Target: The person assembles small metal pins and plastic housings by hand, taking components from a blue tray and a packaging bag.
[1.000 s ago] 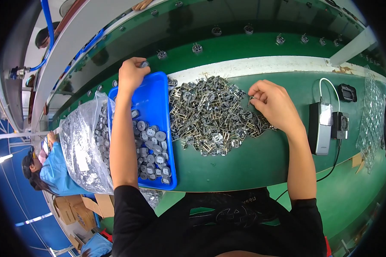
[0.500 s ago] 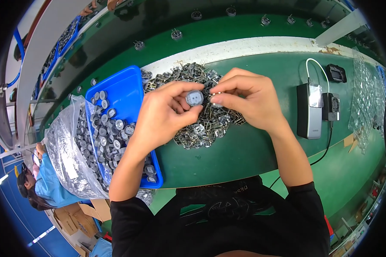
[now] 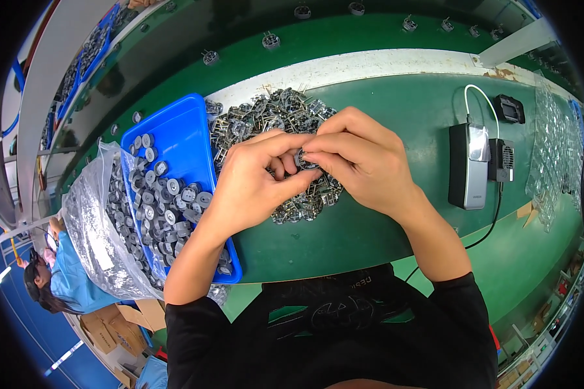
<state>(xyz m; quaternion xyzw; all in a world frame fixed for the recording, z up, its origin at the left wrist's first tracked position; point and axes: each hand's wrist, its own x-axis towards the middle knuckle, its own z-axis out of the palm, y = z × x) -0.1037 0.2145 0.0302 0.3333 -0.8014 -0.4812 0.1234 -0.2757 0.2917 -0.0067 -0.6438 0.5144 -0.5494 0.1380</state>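
Both hands meet over the middle of the green tabletop (image 3: 383,240), fingertips pressed together around one small round grey part (image 3: 303,159). The left hand (image 3: 256,185) pinches it from the left side with thumb and forefinger, and the right hand (image 3: 363,159) closes on it from the right, its fingers curled over the top, so the part is mostly hidden between them (only a sliver of its dark rim shows). Neither hand is slack; both grip the same piece.

Directly beneath and behind the hands lies a loose heap of grey metal pieces (image 3: 269,120), spreading toward the far edge of the tabletop where a pale strip runs. Just left of the heap, touching it, sits a blue tray (image 3: 182,139) reaching to the near edge, with round grey capped parts (image 3: 162,201) scattered in its lower half. Against the tray's left side bulges a clear plastic bag (image 3: 91,227) filled with more of the same parts.

Toward the right edge of the tabletop, well apart from the hands, lies a grey rectangular device (image 3: 468,167) with a white cable, and a smaller black unit (image 3: 501,159) just beside it.
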